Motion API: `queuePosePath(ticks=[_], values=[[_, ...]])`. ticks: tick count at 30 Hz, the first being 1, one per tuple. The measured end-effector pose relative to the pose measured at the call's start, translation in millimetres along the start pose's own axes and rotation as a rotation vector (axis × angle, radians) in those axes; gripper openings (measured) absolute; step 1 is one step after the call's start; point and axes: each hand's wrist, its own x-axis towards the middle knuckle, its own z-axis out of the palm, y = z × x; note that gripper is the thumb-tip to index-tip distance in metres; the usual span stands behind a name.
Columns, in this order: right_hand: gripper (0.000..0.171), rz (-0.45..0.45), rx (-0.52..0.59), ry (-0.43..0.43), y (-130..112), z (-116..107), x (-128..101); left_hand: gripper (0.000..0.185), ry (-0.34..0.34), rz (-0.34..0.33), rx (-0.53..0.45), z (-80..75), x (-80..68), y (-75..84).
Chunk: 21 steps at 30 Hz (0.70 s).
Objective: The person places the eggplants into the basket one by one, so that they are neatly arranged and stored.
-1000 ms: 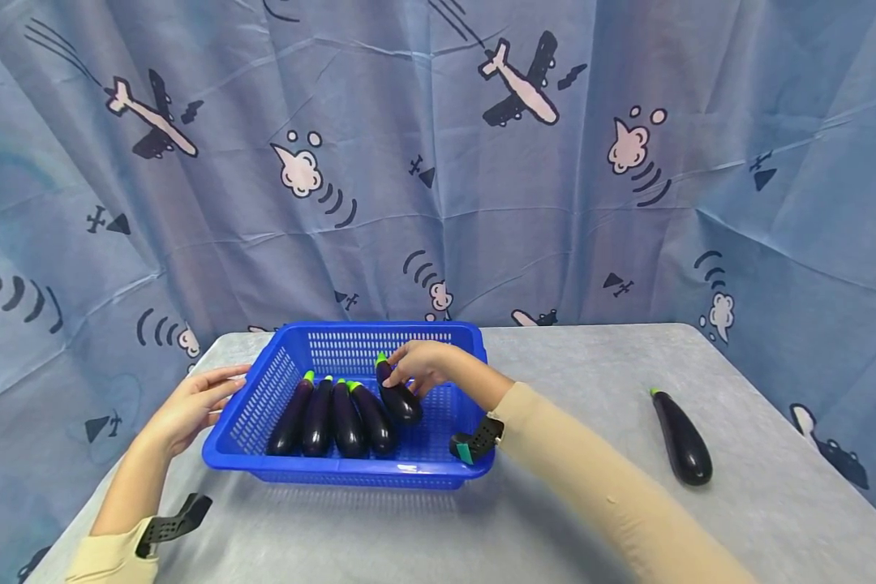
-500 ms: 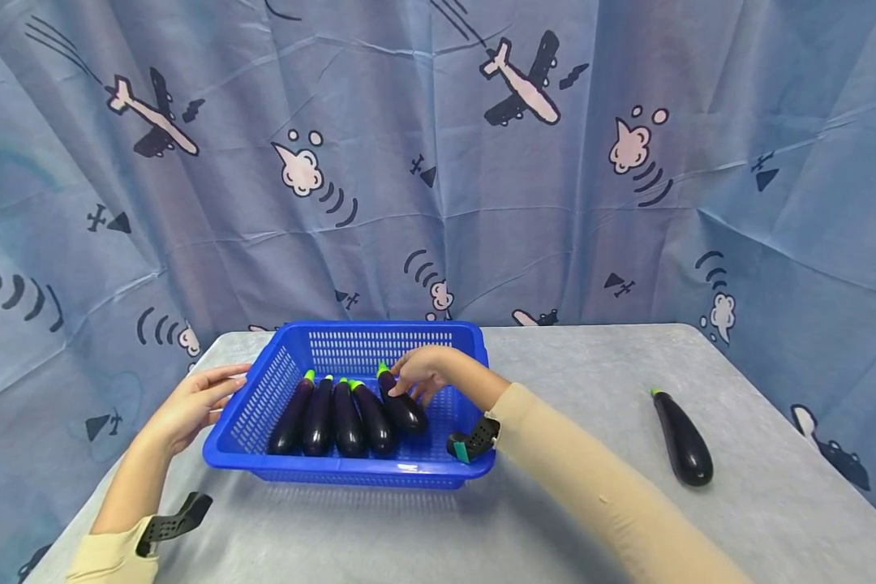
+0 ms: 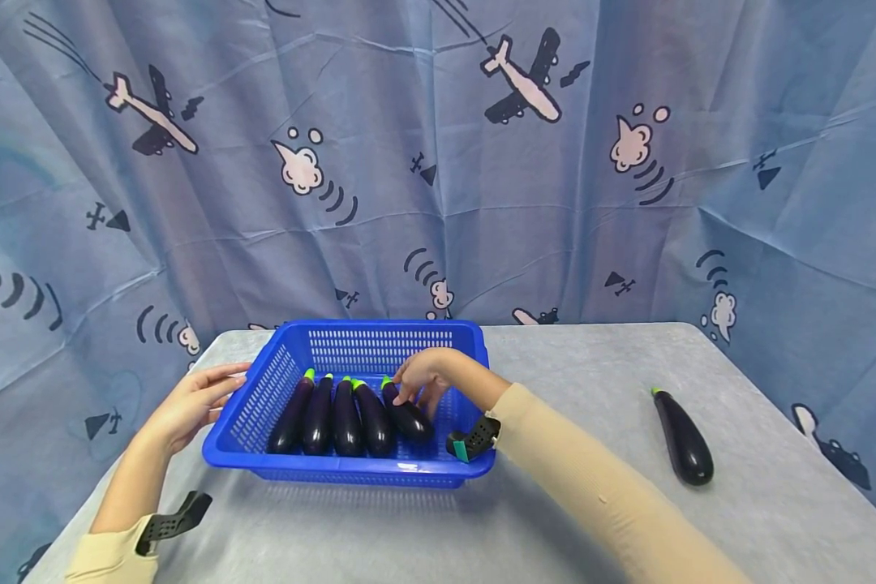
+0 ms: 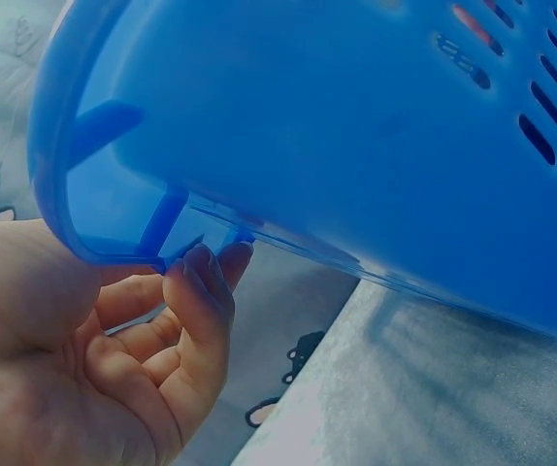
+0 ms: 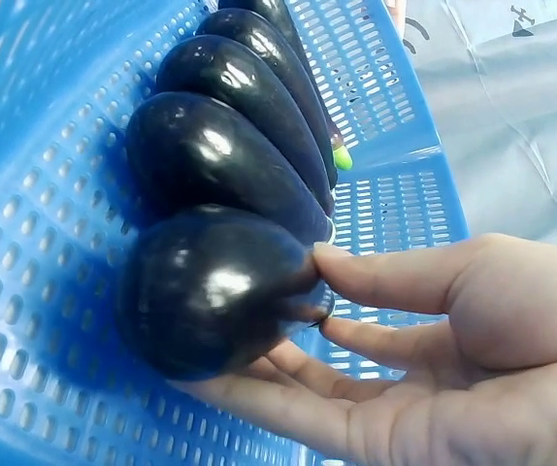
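Head view shows the right hand [image 3: 422,379] inside the blue basket [image 3: 350,469], its thumb and fingers [image 5: 395,280] closed lightly around the fifth eggplant [image 3: 406,414], which lies just beside four others. The left hand [image 3: 190,403] rests with relaxed, straight fingers [image 4: 206,291] under the basket's left rim. I judge the placing step is nearly finished; next the fingers should let go and reach for the last eggplant [image 3: 682,440], well apart on the table [image 3: 591,487]. No brand or writing is readable.
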Motion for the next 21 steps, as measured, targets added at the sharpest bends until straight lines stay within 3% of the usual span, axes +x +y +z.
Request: queuePosePath(ticks=[21], values=[[0.061,0.057,0.025,-0.028,-0.2,-0.7,-1.2,0.06,0.005,0.005,-0.001,0.2,1.4,-1.7]])
